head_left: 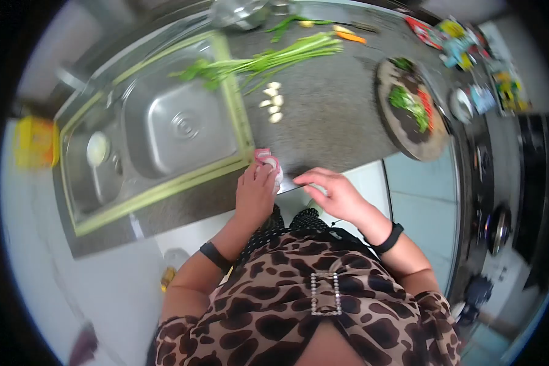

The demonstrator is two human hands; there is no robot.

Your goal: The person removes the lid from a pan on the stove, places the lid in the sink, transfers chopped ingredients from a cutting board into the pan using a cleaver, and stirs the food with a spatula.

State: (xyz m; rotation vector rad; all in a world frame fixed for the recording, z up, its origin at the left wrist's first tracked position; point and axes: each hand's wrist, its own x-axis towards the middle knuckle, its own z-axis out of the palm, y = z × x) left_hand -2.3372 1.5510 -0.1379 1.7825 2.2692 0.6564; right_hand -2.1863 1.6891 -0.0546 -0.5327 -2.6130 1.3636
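Note:
My left hand [256, 190] is at the counter's front edge, just right of the sink. Its fingers are closed over a crumpled pink-and-white cloth [268, 161], partly hidden beneath them. Just to the right, my right hand [334, 192] hovers in front of the counter edge with its thumb and forefinger apart. I see nothing held in it. A small pale, blurred patch shows between the hands, and I cannot make out what it is. Beyond the cloth lie several peeled garlic cloves [274, 100] on the grey countertop [329, 122].
A double steel sink [183, 158] is on the left, with celery stalks [280, 56] across its right rim. On the right, a round wooden board [430, 146] bears chopped greens and red strips. Orange strips [350, 37] and a metal bowl [238, 13] sit at the back.

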